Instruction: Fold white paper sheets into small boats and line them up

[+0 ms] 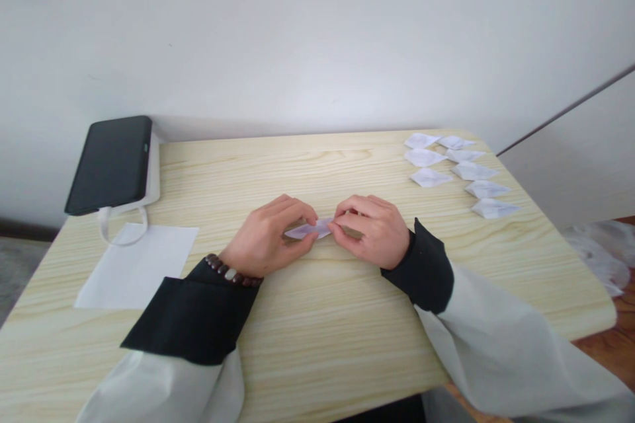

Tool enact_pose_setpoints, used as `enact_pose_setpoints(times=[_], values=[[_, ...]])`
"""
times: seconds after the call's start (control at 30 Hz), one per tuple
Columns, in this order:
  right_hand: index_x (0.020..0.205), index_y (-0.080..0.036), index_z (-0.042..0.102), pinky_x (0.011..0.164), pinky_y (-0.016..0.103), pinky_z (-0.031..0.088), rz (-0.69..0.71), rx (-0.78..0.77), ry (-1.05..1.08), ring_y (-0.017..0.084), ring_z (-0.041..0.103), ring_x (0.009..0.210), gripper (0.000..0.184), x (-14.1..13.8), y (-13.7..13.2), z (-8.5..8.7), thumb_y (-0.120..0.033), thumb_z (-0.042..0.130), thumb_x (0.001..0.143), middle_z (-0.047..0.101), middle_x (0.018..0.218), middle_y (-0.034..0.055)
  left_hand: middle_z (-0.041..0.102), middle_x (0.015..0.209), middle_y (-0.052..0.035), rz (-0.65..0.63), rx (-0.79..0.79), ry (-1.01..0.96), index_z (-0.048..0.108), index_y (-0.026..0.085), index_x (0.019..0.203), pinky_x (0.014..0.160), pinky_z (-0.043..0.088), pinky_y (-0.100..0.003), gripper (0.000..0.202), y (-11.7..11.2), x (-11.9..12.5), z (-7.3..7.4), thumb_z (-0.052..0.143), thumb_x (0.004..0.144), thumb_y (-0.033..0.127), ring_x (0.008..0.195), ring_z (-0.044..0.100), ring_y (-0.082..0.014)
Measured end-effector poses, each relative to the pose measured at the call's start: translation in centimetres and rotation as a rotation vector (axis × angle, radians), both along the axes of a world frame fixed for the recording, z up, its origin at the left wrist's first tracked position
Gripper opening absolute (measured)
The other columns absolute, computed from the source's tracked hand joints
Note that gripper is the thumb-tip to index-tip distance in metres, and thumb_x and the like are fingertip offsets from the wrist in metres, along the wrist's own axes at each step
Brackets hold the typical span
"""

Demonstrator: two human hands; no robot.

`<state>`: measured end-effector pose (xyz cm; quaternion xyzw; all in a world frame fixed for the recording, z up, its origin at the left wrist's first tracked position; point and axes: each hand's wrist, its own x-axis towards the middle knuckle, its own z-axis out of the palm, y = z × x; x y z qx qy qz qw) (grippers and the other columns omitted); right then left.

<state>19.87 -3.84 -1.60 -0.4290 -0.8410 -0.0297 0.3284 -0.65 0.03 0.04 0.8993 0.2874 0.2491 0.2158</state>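
Between my two hands, over the middle of the table, is a small folded white paper (323, 229). My left hand (272, 231) pinches it at the left part with thumb and index finger, a beaded bracelet around the wrist. On the paper's right end my right hand (372, 229) closes with thumb and fingertips. My fingers cover parts of the paper, so its full shape is partly hidden. Several similar folded paper pieces (430, 178), pointed at both ends, lie in two columns at the back right of the table.
A black power bank or phone-like device (112, 162) rests on a white box (153, 168) at the back left, with a white cable (105, 228) looping down. White paper sheets (136, 271) lie below it on the wood-grain table (317, 344). A white wall (317, 39) stands behind.
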Motion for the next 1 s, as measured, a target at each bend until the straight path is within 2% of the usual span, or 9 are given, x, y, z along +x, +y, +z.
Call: enact_pose_setpoints(times=[0.1,0.2,0.3,0.43,0.6,0.7,0.87,1.0], values=[[0.077,-0.018,0.066,0.065,0.027,0.042,-0.01,-0.099,0.003,0.013,0.057,0.07,0.008,-0.1,0.0,0.0,-0.021,0.059,0.076,0.064,0.082,0.0035,0.065,0.091,-0.0052,-0.04,-0.005,0.008,0.061,0.019,0.087,0.077,0.048,-0.03,0.009,0.1,0.0,0.0,0.055,0.08,0.02,0.085,0.058,-0.0177],[0.083,-0.018,0.065,0.068,0.028,0.043,-0.021,-0.159,-0.011,0.015,0.057,0.073,0.012,-0.3,0.0,0.0,-0.02,0.059,0.074,0.063,0.085,0.0044,0.064,0.09,-0.0055,-0.037,0.012,0.03,0.061,0.018,0.086,0.078,0.048,-0.031,0.009,0.1,0.0,-0.1,0.054,0.081,0.018,0.085,0.057,-0.0182],[0.081,-0.018,0.065,0.069,0.029,0.042,-0.037,-0.172,-0.013,0.015,0.057,0.073,0.01,-0.4,0.0,0.1,-0.022,0.055,0.078,0.062,0.082,0.004,0.065,0.087,-0.0054,0.021,0.084,0.057,0.062,0.017,0.087,0.075,0.048,-0.031,0.011,0.2,-0.1,-0.4,0.053,0.082,0.021,0.084,0.057,-0.0185],[0.077,-0.018,0.064,0.07,0.029,0.041,-0.092,-0.16,-0.009,0.016,0.057,0.073,0.017,-0.5,0.0,0.1,-0.027,0.051,0.084,0.062,0.078,0.004,0.066,0.086,-0.0043,0.131,0.199,0.085,0.065,0.018,0.088,0.074,0.049,-0.032,0.014,0.2,-0.1,-0.6,0.055,0.083,0.027,0.083,0.058,-0.0189],[0.08,-0.017,0.062,0.074,0.032,0.041,-0.149,-0.184,-0.02,0.019,0.056,0.08,0.008,-1.2,-0.2,0.2,-0.02,0.054,0.077,0.062,0.085,0.0047,0.066,0.089,-0.0048,0.185,0.211,0.132,0.067,0.019,0.086,0.075,0.049,-0.033,0.016,-0.2,0.4,-0.4,0.059,0.08,0.031,0.083,0.058,-0.0194],[0.09,-0.017,0.061,0.077,0.032,0.04,-0.153,-0.219,-0.016,0.02,0.056,0.084,0.016,-1.6,-0.3,0.2,-0.019,0.055,0.075,0.062,0.091,0.0045,0.065,0.091,-0.0053,0.211,0.194,0.158,0.068,0.019,0.088,0.076,0.048,-0.034,0.018,-0.3,0.6,-0.4,0.06,0.079,0.032,0.084,0.057,-0.0199],[0.092,-0.019,0.061,0.077,0.032,0.039,-0.153,-0.222,-0.018,0.019,0.055,0.085,0.015,-1.6,-0.4,0.2,-0.024,0.053,0.08,0.06,0.093,0.0042,0.064,0.086,-0.0047,0.184,0.193,0.167,0.068,0.019,0.089,0.075,0.048,-0.033,0.017,-0.1,0.5,-0.6,0.058,0.081,0.032,0.081,0.056,-0.0189],[0.091,-0.019,0.062,0.076,0.031,0.038,-0.14,-0.212,-0.039,0.018,0.054,0.084,0.015,-1.5,-0.4,0.1,-0.021,0.051,0.081,0.059,0.095,0.0044,0.064,0.087,-0.0042,0.159,0.227,0.126,0.068,0.019,0.087,0.07,0.049,-0.03,0.016,-0.2,0.4,-0.8,0.057,0.083,0.029,0.08,0.057,-0.0174]])
